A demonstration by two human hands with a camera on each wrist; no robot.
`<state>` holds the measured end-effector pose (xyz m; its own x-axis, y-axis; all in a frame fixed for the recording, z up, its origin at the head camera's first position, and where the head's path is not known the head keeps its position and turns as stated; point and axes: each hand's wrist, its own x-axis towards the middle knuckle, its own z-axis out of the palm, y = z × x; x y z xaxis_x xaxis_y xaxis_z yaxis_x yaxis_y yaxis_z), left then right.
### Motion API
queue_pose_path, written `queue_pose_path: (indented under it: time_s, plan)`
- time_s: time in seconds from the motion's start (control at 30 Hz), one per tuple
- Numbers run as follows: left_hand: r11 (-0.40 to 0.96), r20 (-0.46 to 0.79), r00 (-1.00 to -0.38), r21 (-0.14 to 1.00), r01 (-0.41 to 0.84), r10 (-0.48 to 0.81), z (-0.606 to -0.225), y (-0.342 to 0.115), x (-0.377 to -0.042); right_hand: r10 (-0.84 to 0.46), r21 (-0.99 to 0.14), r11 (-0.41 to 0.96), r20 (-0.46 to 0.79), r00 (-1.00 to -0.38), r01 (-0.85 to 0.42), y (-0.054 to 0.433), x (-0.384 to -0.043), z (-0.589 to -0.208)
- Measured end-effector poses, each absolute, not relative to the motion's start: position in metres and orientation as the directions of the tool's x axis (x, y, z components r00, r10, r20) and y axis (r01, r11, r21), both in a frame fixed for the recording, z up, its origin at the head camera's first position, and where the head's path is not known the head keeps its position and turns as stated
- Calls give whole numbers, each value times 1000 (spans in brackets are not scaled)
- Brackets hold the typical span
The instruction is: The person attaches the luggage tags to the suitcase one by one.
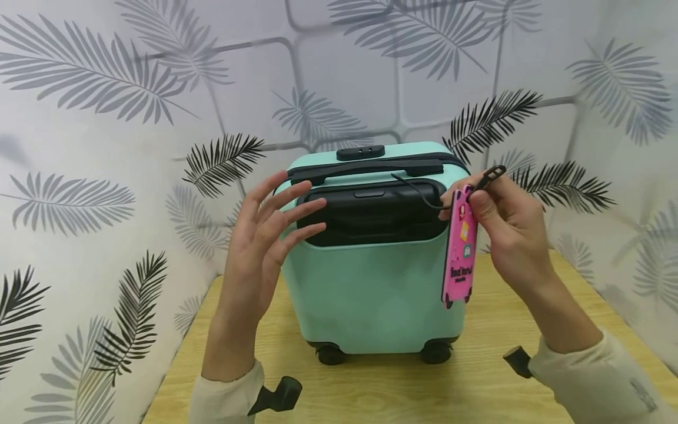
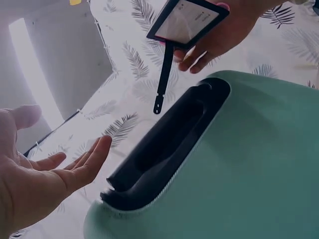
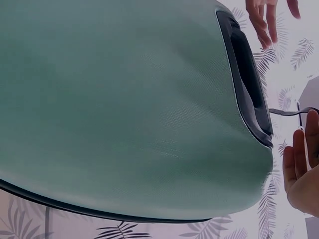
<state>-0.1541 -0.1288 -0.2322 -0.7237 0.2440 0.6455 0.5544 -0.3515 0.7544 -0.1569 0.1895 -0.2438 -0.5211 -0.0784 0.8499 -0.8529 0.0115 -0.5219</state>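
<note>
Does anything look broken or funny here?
Nothing looks broken or spilled. The boxy mint-green suitcase stands upright on round black wheels. One oddity: the black strap on the pink rectangular luggage tag has one free end, so it looks unfastened.

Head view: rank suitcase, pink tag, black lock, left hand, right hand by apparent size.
Largest to smallest:
1. Suitcase
2. Left hand and right hand: too alike to rank
3. Pink tag
4. Black lock

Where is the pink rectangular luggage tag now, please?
In the head view, the pink luggage tag is in the right hand, overlapping the right edge of the mint-green wheeled suitcase.
</note>
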Motion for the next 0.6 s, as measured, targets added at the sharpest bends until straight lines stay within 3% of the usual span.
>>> queue_pose_path:
  time_s: [0.13,0.3,0.6]
  plan:
    - [-347,626,-732,772,532,270,-219,-124,-161,-63,-557,31,828,-557,-830,183,-160,-237]
    - [-301,603,-745,794,528,285,-208,-120,-167,-47,-560,154,819,-572,-814,177,-161,-230]
    - [-96,653,-711,750,654,259,-186,-120,-176,-69,-560,278,799,-597,-781,168,-161,-217]
